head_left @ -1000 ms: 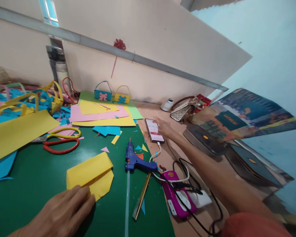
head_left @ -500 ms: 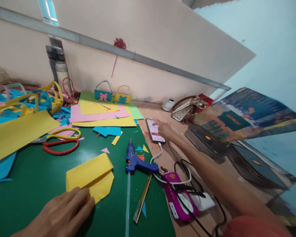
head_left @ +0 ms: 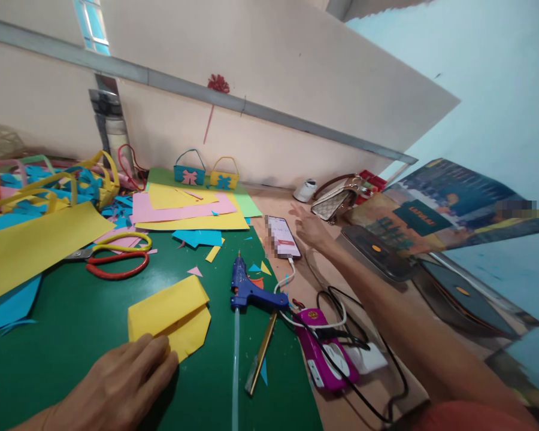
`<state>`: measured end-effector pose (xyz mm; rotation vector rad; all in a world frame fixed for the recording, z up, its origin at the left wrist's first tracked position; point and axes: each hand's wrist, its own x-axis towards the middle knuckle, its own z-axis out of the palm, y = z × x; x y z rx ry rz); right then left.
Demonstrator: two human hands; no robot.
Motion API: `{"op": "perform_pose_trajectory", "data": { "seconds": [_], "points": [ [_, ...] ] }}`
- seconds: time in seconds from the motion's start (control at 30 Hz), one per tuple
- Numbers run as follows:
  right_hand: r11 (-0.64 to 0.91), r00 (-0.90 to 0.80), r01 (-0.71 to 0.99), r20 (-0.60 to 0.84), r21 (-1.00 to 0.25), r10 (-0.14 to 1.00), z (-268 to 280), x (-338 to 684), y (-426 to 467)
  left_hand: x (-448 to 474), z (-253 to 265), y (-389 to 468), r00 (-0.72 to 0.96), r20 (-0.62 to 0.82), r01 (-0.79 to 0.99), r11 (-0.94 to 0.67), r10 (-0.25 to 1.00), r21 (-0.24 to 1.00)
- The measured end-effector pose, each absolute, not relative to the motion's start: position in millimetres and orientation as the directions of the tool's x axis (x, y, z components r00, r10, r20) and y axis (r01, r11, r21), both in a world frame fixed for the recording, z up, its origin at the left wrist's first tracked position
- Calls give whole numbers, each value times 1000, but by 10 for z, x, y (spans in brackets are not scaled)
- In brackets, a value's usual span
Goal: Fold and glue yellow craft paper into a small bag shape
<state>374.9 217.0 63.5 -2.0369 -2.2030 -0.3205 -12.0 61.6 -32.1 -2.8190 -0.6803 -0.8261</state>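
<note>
My left hand point(head_left: 128, 380) has its fingers curled together over the near edge of a folded yellow paper point(head_left: 175, 308), holding it on the green mat point(head_left: 85, 329). The thumb and fingertips are partly hidden. Just right of a lit phone point(head_left: 282, 236), my right hand point(head_left: 314, 230) hovers with fingers spread, holding nothing. A white cable runs from the phone's lower end. Between the two hands lies a blue glue gun point(head_left: 251, 291) with a long glue stick out of its back. Below its handle rests a gold cutter knife point(head_left: 261, 356).
Scissors point(head_left: 119, 256) with yellow and red handles lie at left, by a heap of paper pieces point(head_left: 49, 185). Two small paper bags point(head_left: 189, 173) stand on stacked sheets point(head_left: 175, 206) at the back. A magenta power strip point(head_left: 326, 353) with tangled cables is at right, near a handbag point(head_left: 335, 200).
My right hand has lifted off the phone screen and moved to its right, fingers opening. The left hand stays on the yellow paper. The view has shifted slightly.
</note>
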Motion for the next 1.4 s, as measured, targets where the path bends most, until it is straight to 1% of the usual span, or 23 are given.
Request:
{"op": "perform_pose_trajectory", "data": {
  "seconds": [0.1, 0.2, 0.23, 0.3, 0.37, 0.47, 0.63, 0.7, 0.8, 0.97, 1.07, 1.23, 1.4],
  "points": [
    [76, -69, 997, 275, -13, 959, 763, 3521, 1955, -145, -271, 620, 802, 476, 405, -914, 361, 12],
    [142, -116, 987, 284, -73, 952, 807, 3151, 1613, -139, -250, 604, 777, 477, 450, -892, 411, 36],
    [184, -150, 979, 286, -94, 946, 802, 3010, 1470, -134, -246, 597, 779, 459, 464, -885, 427, 35],
    [349, -293, 929, 329, -125, 898, 773, 2735, 1163, -128, -238, 586, 800, 396, 481, -876, 452, 28],
    [474, -409, 874, 368, -104, 835, 731, 2504, 864, -131, -221, 588, 820, 337, 483, -875, 462, 22],
    [565, -519, 822, 316, -70, 794, 645, 2271, 542, -143, -186, 607, 842, 276, 476, -879, 464, 26],
    [619, -593, 778, 196, -109, 781, 423, 2095, 457, -147, -127, 627, 860, 248, 461, -887, 445, -7],
    [636, -616, 763, 170, -116, 769, 340, 2069, 504, -142, -115, 627, 865, 235, 459, -888, 443, -15],
    [683, -671, 728, 139, -57, 728, 250, 2044, 558, -132, -112, 626, 864, 233, 463, -886, 446, -19],
    [709, -722, 691, 108, 139, 683, 150, 2016, 568, -122, -117, 632, 862, 239, 465, -885, 447, -22],
    [696, -728, 680, 100, 228, 678, 109, 2024, 546, -122, -115, 634, 869, 231, 457, -889, 439, -32],
    [684, -731, 670, 100, 288, 675, 79, 2036, 497, -110, -109, 618, 872, 198, 466, -883, 448, -55],
    [684, -731, 665, 74, 300, 679, 85, 2006, 500, -81, -104, 592, 866, 149, 492, -866, 477, -89]
  ]
}}
